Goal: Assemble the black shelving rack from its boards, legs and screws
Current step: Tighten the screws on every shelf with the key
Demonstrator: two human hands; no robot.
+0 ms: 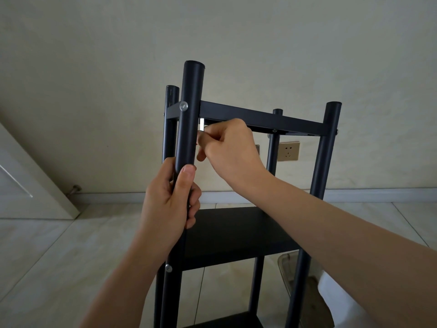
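Observation:
The black shelving rack stands upright before me with its top board (260, 118) fixed between round black legs. My left hand (171, 202) grips the near left leg (190, 110) below the top board. A silver screw head (183, 106) sits in that leg at board height. My right hand (230, 147) is just under the top board, right of that leg, and pinches a small silver hex key (201, 125). A middle board (236, 235) lies lower down, with another screw (168, 268) in the leg beside it. The near right leg (325, 150) stands free.
A gold wall socket (288, 151) shows behind the rack on the cream wall. A white door (30, 183) with a floor stop (74, 189) is at the left. A clear plastic container (300, 285) sits on the tiled floor at the lower right.

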